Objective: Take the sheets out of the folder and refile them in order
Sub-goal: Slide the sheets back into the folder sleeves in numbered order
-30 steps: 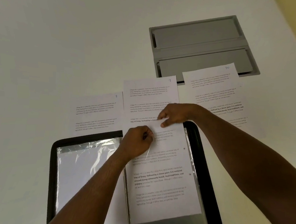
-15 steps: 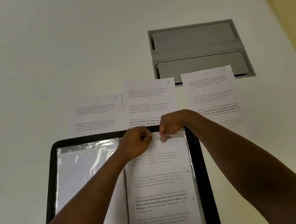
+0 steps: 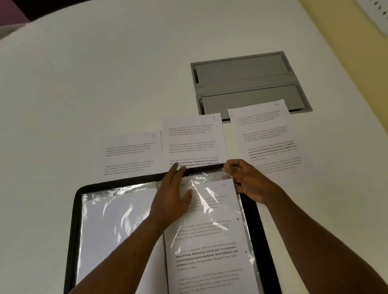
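1. seating a printed sheet [image 3: 206,246] inside the clear sleeve [image 3: 208,187] on the right page of the open black folder [image 3: 255,222], which lies at the near edge of the worktop [image 3: 78,81].
2. left hand [image 3: 173,198] lies flat, fingers straight, pressing the sleeve near the folder's spine, fingertips reaching its far rim.
3. right hand [image 3: 245,180] is curled, pinching the sleeve's top right corner and lifting the plastic a little.
4. the sheet looks fully down in the pocket, its top edge below the sleeve's mouth; its corner number is too faint to read.
5. three more sheets wait beyond the folder: sheet 8 [image 3: 130,152] toward the left, sheet 9 [image 3: 193,137] in the middle with its near end tucked under the folder's far rim, and a third sheet [image 3: 267,133] toward the right, overlapping the grey recessed tray [image 3: 239,74].
6. my read: refiling is under way, one sheet in, three to go.
7. next move calls for letting go of the sleeve, turning to a fresh pocket, and picking the next sheet in number order, likely 8, sliding it in without creasing.
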### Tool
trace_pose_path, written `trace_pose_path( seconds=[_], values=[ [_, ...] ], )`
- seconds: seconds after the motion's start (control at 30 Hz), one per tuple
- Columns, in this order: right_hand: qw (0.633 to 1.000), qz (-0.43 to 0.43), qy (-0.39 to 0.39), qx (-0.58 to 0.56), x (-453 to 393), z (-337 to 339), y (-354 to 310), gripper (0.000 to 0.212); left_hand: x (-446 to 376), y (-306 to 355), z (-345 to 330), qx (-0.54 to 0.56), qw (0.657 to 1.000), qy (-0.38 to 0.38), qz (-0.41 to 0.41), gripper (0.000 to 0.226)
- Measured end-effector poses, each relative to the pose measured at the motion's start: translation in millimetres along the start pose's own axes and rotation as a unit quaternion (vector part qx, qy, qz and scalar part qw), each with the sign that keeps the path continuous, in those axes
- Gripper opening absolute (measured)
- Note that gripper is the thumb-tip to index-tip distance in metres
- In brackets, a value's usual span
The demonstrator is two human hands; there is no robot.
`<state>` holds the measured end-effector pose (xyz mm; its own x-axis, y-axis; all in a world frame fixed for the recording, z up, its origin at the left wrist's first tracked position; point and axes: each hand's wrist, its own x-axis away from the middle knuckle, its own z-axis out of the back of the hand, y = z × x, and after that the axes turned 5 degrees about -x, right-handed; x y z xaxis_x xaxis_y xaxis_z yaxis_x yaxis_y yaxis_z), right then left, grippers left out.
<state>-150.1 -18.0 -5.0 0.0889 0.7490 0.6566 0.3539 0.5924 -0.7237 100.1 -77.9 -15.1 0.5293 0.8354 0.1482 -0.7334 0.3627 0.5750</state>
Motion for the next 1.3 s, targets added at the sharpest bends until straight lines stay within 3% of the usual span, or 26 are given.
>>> trace_pose_path(
  seconds=[0.13,0.27,0.37,0.47,0.6,0.7,0.8,0.87,1.07,1.2,1.3],
  values=[
    [0.999,0.026,0.024,0.003,36.3,-4.8,23.2,0.043,46.1,-3.6,-10.9,-0.119,0.993,-0.019,0.008,0.08],
    [0.987,-0.013,0.003,0.16,68.3,-11.9,52.6,0.037,97.3,-9.2,-20.1,-0.192,0.974,-0.116,0.039,0.098],
    [0.982,-0.027,0.027,0.187,83.7,-17.9,76.0,0.037,125.1,-10.5,-21.9,-0.218,0.959,-0.182,0.022,0.116],
    [0.986,-0.029,0.041,0.156,100.9,-31.5,86.2,0.04,138.9,-9.5,-17.1,-0.206,0.954,-0.22,0.008,0.109],
    [0.998,-0.045,0.035,0.015,121.0,-59.4,80.0,0.036,148.4,7.4,6.0,-0.047,0.975,-0.211,0.052,0.068],
    [0.997,-0.026,-0.006,-0.074,134.0,-85.3,65.8,0.033,153.3,18.6,30.6,0.181,0.956,-0.187,0.133,0.078],
    [0.997,0.0,-0.05,-0.062,142.9,-115.6,56.4,0.036,158.2,21.8,49.4,0.33,0.915,-0.178,0.15,0.077],
    [0.996,0.021,-0.073,-0.038,141.3,-136.8,54.7,0.05,162.6,23.0,63.0,0.376,0.898,-0.181,0.139,0.066],
    [0.992,0.025,-0.126,0.002,141.3,-204.1,57.7,0.087,180.4,-4.7,101.6,0.457,0.859,-0.158,0.172,0.069],
    [0.983,0.025,-0.156,0.089,138.5,-248.7,69.9,0.086,198.9,-33.6,126.5,0.516,0.821,-0.108,0.219,0.037],
    [0.969,0.028,-0.158,0.187,129.8,-275.2,85.1,0.077,209.0,-65.9,135.4,0.516,0.807,-0.044,0.282,0.03]
  ],
)
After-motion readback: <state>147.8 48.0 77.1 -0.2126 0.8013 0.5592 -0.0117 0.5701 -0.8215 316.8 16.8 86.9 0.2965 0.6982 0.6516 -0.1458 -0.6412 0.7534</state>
